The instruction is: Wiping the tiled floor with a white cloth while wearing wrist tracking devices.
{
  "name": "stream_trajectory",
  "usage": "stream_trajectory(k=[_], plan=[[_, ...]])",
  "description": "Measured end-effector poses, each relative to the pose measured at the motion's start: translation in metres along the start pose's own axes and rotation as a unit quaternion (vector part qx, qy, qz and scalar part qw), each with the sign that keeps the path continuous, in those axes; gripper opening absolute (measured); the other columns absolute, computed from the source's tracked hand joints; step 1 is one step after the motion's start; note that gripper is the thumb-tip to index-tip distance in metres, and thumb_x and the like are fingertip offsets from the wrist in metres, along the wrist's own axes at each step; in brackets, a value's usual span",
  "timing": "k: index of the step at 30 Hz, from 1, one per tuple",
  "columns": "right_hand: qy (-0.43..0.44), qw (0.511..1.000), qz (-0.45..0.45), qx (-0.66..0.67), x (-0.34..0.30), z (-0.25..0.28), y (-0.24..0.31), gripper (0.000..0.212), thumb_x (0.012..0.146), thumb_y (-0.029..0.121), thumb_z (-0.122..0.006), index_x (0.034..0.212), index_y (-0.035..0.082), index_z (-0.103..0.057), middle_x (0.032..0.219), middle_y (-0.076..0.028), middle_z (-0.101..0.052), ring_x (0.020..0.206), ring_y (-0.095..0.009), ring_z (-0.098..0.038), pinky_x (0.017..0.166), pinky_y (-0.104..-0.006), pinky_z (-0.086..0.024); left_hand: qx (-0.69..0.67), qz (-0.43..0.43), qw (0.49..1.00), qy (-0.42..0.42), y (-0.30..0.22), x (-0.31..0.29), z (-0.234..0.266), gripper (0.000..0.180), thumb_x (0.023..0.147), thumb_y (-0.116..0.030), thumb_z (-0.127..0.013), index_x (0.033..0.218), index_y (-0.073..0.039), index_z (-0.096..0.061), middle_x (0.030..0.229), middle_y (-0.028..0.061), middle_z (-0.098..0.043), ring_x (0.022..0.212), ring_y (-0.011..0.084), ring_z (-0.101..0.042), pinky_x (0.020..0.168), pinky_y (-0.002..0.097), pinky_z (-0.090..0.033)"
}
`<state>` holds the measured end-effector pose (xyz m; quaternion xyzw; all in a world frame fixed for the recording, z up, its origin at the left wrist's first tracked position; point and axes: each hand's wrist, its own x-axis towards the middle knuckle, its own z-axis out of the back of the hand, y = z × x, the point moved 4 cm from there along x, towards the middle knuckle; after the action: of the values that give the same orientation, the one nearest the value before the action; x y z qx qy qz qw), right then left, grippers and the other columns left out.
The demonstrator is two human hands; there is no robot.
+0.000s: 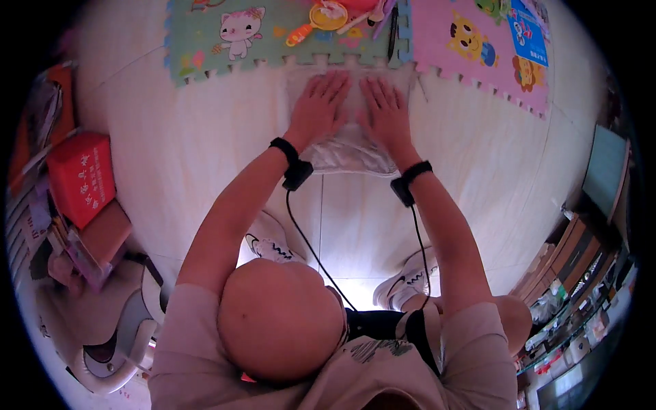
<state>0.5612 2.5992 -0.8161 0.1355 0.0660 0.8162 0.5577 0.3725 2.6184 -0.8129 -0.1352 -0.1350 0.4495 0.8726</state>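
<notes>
A thin, pale, wrinkled cloth [355, 156] lies spread on the tiled floor in front of me, its far edge close to the foam mats. My left hand [318, 109] is laid flat on its left half, fingers stretched forward. Beside it, my right hand [385, 115] presses on the right half, also flat with the fingers apart. Both palms face down, and neither hand grips anything. A black band with a small box and cable sits on each wrist.
A green foam mat [205, 58] and a pink one [471, 78] lie beyond the cloth. On them are a yellow toy strainer [326, 16] and a blue booklet [527, 34]. A red box [80, 179] stands at left. My shoes [404, 281] rest on the tiles.
</notes>
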Motion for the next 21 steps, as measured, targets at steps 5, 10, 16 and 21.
stream_trajectory(k=[5, 10, 16, 21], plan=[[0.108, 0.993, -0.044, 0.014, -0.082, 0.003, 0.044, 0.073, 0.099, 0.047, -0.063, 0.162, 0.013, -0.047, 0.171, -0.008, -0.041, 0.158, -0.029, -0.036, 0.129, -0.0561, -0.023, 0.020, -0.028, 0.990, 0.138, -0.026, -0.078, -0.017, 0.074, 0.102, -0.042, -0.057, 0.164, -0.005, -0.040, 0.173, 0.0108, -0.035, 0.161, 0.0318, -0.029, 0.130, 0.0556, -0.022], [0.128, 0.989, -0.066, 0.042, -0.176, 0.000, 0.075, 0.076, 0.098, 0.047, -0.064, 0.163, 0.012, -0.045, 0.173, -0.010, -0.037, 0.160, -0.031, -0.032, 0.129, -0.0578, -0.021, -0.031, -0.083, 0.988, 0.130, -0.073, -0.145, -0.025, 0.079, 0.101, -0.046, -0.060, 0.165, -0.005, -0.039, 0.173, 0.0113, -0.035, 0.161, 0.0309, -0.029, 0.131, 0.0541, -0.021], [0.081, 0.996, -0.001, 0.024, -0.096, -0.011, 0.048, 0.080, 0.097, 0.053, -0.066, 0.164, 0.014, -0.045, 0.173, -0.009, -0.037, 0.159, -0.031, -0.035, 0.128, -0.0574, -0.025, 0.009, -0.053, 0.994, 0.091, -0.027, -0.096, -0.013, 0.080, 0.100, -0.047, -0.062, 0.165, -0.007, -0.039, 0.173, 0.0104, -0.036, 0.160, 0.0302, -0.032, 0.131, 0.0532, -0.022], [0.023, 0.999, 0.034, 0.015, 0.007, -0.011, 0.024, 0.077, 0.099, 0.055, -0.064, 0.164, 0.018, -0.045, 0.172, -0.007, -0.039, 0.158, -0.030, -0.036, 0.127, -0.0546, -0.029, 0.016, -0.041, 0.999, 0.026, 0.037, -0.028, 0.009, 0.075, 0.100, -0.045, -0.060, 0.165, -0.013, -0.040, 0.173, 0.0083, -0.036, 0.161, 0.0300, -0.031, 0.131, 0.0514, -0.024]])
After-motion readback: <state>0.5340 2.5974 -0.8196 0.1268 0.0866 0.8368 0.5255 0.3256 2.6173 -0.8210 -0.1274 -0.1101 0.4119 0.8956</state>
